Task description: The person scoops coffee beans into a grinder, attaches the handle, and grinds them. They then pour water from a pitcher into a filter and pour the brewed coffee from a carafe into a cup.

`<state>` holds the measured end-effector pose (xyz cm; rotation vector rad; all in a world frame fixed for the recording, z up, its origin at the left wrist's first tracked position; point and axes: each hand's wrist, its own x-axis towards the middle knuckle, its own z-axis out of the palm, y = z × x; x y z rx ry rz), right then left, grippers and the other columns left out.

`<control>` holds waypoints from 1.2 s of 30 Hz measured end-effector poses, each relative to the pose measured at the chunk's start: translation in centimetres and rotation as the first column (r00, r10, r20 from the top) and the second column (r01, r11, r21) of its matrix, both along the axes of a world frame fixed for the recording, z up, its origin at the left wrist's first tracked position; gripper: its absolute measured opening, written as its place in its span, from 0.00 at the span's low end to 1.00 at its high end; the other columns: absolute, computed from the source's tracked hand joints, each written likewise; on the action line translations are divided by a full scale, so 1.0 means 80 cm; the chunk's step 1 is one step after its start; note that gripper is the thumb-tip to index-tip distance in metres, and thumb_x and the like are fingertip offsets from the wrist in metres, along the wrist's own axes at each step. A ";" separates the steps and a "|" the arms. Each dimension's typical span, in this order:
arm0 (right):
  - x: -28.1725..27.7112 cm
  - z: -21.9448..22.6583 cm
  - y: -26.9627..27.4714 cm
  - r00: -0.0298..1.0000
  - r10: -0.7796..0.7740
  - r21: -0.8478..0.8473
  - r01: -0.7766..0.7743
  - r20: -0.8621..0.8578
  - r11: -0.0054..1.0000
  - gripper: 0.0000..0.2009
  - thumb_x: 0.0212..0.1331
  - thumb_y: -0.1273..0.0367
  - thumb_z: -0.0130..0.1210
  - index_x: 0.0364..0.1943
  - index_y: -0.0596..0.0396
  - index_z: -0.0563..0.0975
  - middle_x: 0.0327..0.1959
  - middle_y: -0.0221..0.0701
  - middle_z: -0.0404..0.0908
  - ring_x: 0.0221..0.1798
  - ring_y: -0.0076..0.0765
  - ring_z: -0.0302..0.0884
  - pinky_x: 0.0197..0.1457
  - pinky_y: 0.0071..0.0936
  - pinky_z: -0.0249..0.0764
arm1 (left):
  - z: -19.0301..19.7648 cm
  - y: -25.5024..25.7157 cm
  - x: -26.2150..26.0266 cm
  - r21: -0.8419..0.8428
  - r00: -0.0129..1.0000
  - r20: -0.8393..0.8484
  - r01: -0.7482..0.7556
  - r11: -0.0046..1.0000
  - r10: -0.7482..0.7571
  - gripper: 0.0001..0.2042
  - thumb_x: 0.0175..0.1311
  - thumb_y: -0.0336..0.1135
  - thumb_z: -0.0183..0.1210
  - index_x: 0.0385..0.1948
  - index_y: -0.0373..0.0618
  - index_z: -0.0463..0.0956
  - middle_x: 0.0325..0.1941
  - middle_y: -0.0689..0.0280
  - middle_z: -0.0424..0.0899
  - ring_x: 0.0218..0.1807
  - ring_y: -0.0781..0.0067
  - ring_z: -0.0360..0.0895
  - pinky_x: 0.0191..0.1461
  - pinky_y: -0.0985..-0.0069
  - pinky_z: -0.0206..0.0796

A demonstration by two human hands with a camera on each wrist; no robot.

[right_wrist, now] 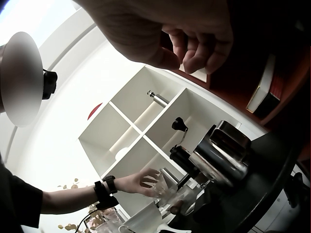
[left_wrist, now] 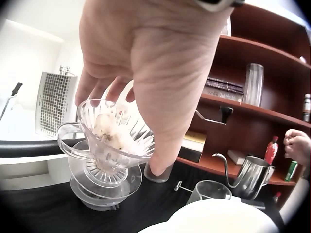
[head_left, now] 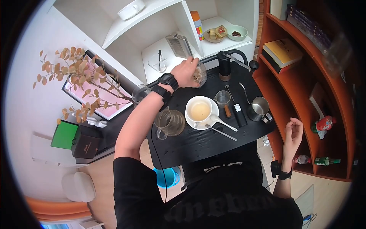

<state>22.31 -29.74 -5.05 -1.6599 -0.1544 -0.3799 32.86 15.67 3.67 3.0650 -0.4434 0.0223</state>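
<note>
The left hand [head_left: 185, 72] grasps the clear, ribbed, conical dripper [left_wrist: 99, 151] beside the black cylindrical grinder [head_left: 224, 68]; the right hand [head_left: 292, 138] hangs loose, unladen. Probably light, rigid, slippery, breakable; its looped handle [left_wrist: 61, 138] suits gripping.

At twelve o'clock in the head view, a white shelf unit [head_left: 160, 30] held an orange-capped spray can [head_left: 198, 26], with a small dish [head_left: 207, 37] of snacks [head_left: 220, 31] and a pale green bowl [head_left: 243, 36] toward one. A red-brown bookcase [head_left: 293, 107] bore a yellow-covered book [head_left: 284, 51] at two, a red bottle [head_left: 325, 124] at three and a green bottle [head_left: 324, 161] between three and four. A leafy branch [head_left: 82, 65] stood near ten, a dark box [head_left: 87, 143] between eight and nine, and a blue bucket [head_left: 172, 177] past six.
</note>
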 end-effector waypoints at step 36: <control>0.000 0.006 0.006 0.998 0.049 0.019 -0.048 -0.045 0.999 0.10 0.67 0.78 0.48 0.50 0.56 0.73 0.37 0.21 0.71 0.37 0.14 0.67 0.40 0.14 0.64 | -0.020 0.028 0.041 -0.083 0.974 -0.221 -0.078 0.994 0.058 0.52 0.41 0.54 0.74 0.67 0.32 0.59 0.63 0.42 0.71 0.65 0.45 0.70 0.70 0.64 0.63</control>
